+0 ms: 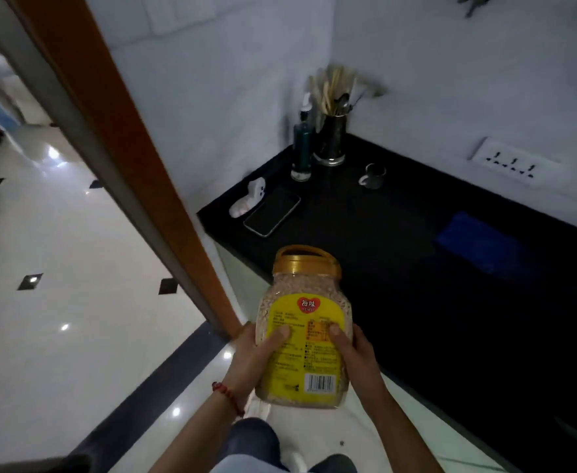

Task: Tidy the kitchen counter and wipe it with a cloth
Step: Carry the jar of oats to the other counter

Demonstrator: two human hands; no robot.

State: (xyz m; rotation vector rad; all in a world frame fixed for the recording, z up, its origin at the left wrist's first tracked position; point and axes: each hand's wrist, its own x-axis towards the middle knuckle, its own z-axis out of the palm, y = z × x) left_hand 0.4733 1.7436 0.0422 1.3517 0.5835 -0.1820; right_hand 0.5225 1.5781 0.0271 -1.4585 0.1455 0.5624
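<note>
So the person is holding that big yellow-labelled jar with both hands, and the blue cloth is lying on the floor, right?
Not quite. Both the left hand and the right hand do grip the yellow-labelled jar, but the blue cloth lies on the black counter, not the floor. The head view shows it.

Clear plastic jar (303, 336), matt black counter (416, 285), glossy floor tiles (58, 285)

The jar (303, 331) hides most of both hands' fingers behind it, and its label print is too small to read. The blue cloth (481, 242) is blurred. The worktop (399, 268) runs off the right edge.
</note>
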